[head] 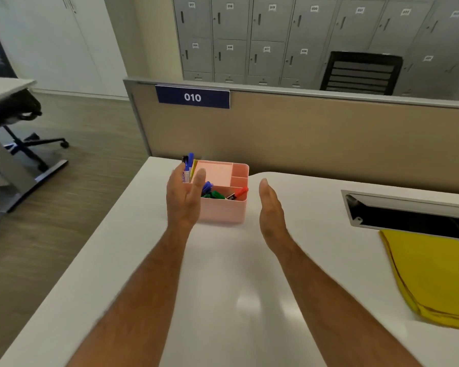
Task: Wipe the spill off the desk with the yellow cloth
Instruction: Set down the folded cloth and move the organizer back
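The yellow cloth [432, 276] lies folded on the white desk [239, 287] at the right, untouched. My left hand [184, 197] is held edge-on with straight fingers, against or just beside the left side of a pink organizer [223, 207]. My right hand [272, 210] is also flat and upright, a little to the right of the organizer and apart from it. Both hands hold nothing. No spill shows clearly on the desk; only a pale glare patch sits between my forearms.
The pink organizer holds several coloured markers. A beige partition [302, 136] with a blue "010" sign [192, 97] backs the desk. A metal cable slot [408, 210] is cut into the desk above the cloth. An office chair [24, 133] stands on the floor at left.
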Demonstrator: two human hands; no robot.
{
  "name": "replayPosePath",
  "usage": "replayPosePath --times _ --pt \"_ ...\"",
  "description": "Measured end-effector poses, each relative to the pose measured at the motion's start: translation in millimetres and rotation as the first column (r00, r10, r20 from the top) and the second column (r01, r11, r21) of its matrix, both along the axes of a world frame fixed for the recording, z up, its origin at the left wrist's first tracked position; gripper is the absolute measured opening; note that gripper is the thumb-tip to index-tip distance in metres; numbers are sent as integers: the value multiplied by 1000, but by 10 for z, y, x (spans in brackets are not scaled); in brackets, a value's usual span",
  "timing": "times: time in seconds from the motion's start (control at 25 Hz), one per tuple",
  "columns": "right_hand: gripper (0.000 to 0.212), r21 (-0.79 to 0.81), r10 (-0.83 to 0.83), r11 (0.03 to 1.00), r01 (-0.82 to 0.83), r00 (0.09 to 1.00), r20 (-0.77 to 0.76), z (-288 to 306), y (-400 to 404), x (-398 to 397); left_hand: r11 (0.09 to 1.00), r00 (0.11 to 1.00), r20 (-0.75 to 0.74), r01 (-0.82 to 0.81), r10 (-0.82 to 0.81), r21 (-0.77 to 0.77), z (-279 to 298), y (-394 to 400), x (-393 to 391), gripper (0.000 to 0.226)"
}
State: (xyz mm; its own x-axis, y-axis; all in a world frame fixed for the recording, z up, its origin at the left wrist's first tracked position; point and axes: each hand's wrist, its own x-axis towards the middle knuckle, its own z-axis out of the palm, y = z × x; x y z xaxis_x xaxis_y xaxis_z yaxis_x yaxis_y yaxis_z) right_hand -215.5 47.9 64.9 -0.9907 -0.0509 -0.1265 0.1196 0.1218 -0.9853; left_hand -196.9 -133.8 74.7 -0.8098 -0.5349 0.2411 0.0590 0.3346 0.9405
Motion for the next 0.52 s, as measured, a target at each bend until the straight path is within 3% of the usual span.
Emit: replayPosePath --times 0.2,0.4,0.52 --pt "96 -127 98 988 -85 990 98 -129 -397 -52 988 983 176 -66 42 136 -242 -434 -30 89" --pt "88 -227 42 974 -10 990 133 -287 -555 -133 950 959 276 -20 -70 310 -386 -521 -101 85" --pt "100 -231 42 973 -11 990 132 -299 -586 -133 931 962 270 -61 -41 359 -414 -479 -131 75"
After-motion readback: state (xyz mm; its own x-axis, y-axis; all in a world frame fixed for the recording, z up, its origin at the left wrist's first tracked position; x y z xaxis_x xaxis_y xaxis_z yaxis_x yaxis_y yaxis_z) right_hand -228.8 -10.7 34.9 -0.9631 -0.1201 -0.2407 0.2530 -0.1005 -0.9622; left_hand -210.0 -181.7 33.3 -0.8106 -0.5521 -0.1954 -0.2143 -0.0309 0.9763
